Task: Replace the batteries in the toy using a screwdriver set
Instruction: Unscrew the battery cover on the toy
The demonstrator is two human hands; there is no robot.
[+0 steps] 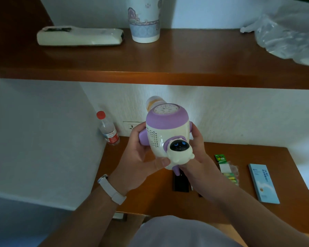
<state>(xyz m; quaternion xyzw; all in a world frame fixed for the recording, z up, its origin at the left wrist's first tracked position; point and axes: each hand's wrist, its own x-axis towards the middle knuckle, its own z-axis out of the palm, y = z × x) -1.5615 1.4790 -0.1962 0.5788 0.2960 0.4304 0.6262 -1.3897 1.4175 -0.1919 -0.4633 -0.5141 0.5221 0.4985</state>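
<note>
Frame centre: left grip [138, 157] and right grip [200, 160] both clamped round white-and-purple plastic toy [168, 132], above brown wooden tabletop [251, 155].

Extends both bare forearms up from the bottom edge of the frame, angled inward toward the centre. Clasps the toy [168, 129] from the left with the left grip [141, 154], fingers curled round behind its body, thumb [161, 163] laid across the lower front. Cups the same toy from the right with the right grip [198, 157], fingers rising along its right side, palm turned under its base. Wears a pale band [112, 190] on the left wrist.
</note>
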